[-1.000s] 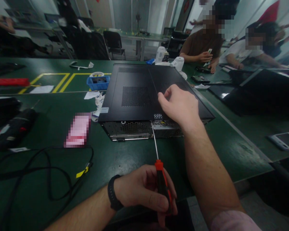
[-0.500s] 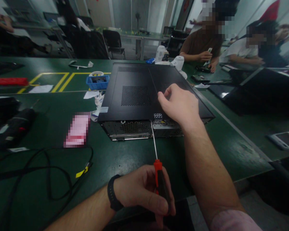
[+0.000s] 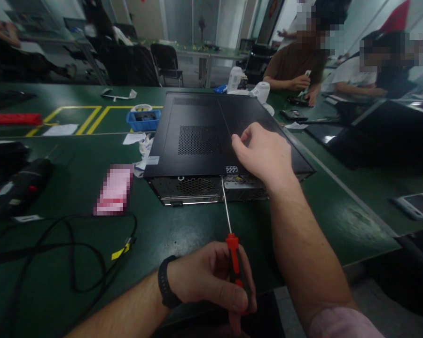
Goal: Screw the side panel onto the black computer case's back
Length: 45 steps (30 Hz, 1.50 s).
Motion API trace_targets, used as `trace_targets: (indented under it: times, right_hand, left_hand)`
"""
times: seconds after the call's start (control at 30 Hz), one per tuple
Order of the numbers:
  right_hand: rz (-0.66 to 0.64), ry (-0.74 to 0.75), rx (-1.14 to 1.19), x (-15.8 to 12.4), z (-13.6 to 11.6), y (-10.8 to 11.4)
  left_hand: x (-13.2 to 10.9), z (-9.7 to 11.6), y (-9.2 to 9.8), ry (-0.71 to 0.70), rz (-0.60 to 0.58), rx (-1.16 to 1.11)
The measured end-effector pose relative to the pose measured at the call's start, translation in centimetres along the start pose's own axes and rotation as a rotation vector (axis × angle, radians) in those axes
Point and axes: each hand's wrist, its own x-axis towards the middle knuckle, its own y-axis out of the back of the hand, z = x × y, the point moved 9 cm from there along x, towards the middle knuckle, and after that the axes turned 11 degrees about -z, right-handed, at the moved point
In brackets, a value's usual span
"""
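My left hand [image 3: 216,281], with a dark band on its wrist, is closed round the red and black handle of a screwdriver [image 3: 232,241]. Its thin metal shaft points away from me, and the tip meets the upper rear edge of a black computer case [image 3: 197,108] lying flat on the table. Exactly what the tip sits on is too small to make out. On top of the case, right of the perforated vent, rests my right hand [image 3: 264,150] with its fingers curled in; no object shows in it.
Left of the case are a blue bin [image 3: 144,123] of parts, crumpled white wrapping [image 3: 144,152], a pink blurred item [image 3: 114,190] and black cables [image 3: 70,263]. A phone [image 3: 418,205] lies on the right. Across the table a person [image 3: 285,70] handles small parts.
The red and black screwdriver handle has turned in my left hand, showing more red on top. My right hand and the case stay in place.
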Motion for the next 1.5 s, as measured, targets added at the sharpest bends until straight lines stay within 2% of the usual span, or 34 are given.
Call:
trace_targets:
  times: [0.3, 0.6, 1.3, 1.5]
  right_hand:
    - [0.017, 0.006, 0.004, 0.17, 0.03, -0.10]
    - [0.028, 0.018, 0.017, 0.05, 0.03, 0.00]
    - [0.032, 0.015, 0.009, 0.07, 0.06, 0.03]
    - [0.030, 0.015, 0.007, 0.04, -0.02, 0.02]
  left_hand:
    - [0.01, 0.20, -0.20, -0.002, -0.018, -0.044]
    - [-0.10, 0.16, 0.00, 0.010, 0.024, -0.010]
    - [-0.05, 0.11, -0.13, -0.025, -0.043, -0.004]
    - [-0.17, 0.08, -0.21, -0.001, -0.030, -0.007]
